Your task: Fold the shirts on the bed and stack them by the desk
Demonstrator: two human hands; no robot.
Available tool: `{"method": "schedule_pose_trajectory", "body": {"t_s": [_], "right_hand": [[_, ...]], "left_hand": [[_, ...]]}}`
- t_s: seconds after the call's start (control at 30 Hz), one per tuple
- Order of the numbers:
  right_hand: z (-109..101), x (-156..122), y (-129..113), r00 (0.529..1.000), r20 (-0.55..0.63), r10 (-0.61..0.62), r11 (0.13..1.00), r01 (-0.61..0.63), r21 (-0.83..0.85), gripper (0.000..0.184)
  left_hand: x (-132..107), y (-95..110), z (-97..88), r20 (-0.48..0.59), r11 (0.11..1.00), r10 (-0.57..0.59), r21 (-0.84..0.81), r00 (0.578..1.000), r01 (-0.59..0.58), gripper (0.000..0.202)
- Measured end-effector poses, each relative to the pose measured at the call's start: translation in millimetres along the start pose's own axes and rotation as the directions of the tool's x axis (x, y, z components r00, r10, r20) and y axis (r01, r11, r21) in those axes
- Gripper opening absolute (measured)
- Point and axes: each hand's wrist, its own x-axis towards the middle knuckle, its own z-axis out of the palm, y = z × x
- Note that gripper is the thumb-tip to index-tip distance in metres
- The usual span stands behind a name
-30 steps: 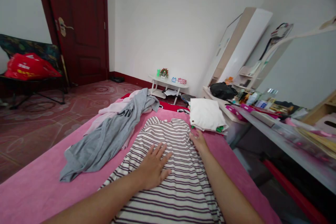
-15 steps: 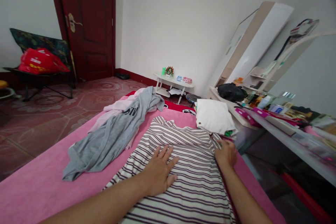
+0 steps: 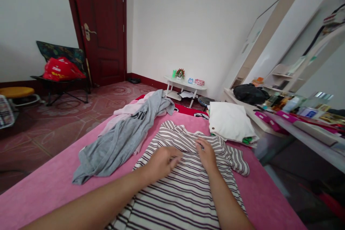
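Note:
A white shirt with dark stripes lies spread on the pink bed cover in front of me. My left hand is on the shirt's upper middle, smeared by motion, its fingers pointing right. My right hand lies flat on the fabric just below the collar, fingers stretched forward. The two hands are close together. The shirt's right sleeve sticks out to the right on the cover.
A grey garment lies crumpled to the left over a pale pink one. A folded white pile sits at the bed's far right corner. A cluttered desk runs along the right. Beyond are a small white table, a chair with a red bag and a dark red door.
My right hand moved from the shirt's right edge in to the collar area, and the right sleeve now lies out to the side. My left hand shifted slightly. The view turned left.

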Motion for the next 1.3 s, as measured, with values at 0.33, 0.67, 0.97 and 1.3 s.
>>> {"method": "schedule_pose_trajectory", "body": {"t_s": [0.33,0.67,0.97,1.3], "right_hand": [[-5.4,1.4,-2.9,0.996,-0.072,0.050,0.982,-0.036,0.187,0.026],[-16.8,-0.5,4.8,0.818,-0.276,0.505,0.745,-0.251,0.618,0.041],[-16.8,-1.8,7.1,0.842,-0.151,0.519,0.674,-0.293,0.678,0.041],[-12.7,-1.8,12.4,0.862,-0.126,0.491,0.680,-0.289,0.674,0.042]], "left_hand": [[97.8,-98.2,-34.4,-0.249,0.838,-0.488,0.135,0.837,0.529,0.049],[51.9,21.7,-24.1,0.071,0.940,0.181,0.279,0.981,-0.194,0.037],[-38.0,53.9,13.4,0.501,0.782,0.308,0.351,0.809,-0.515,0.017],[15.6,38.9,-14.5,0.351,0.952,0.129,0.218,0.928,-0.215,0.070]]}}
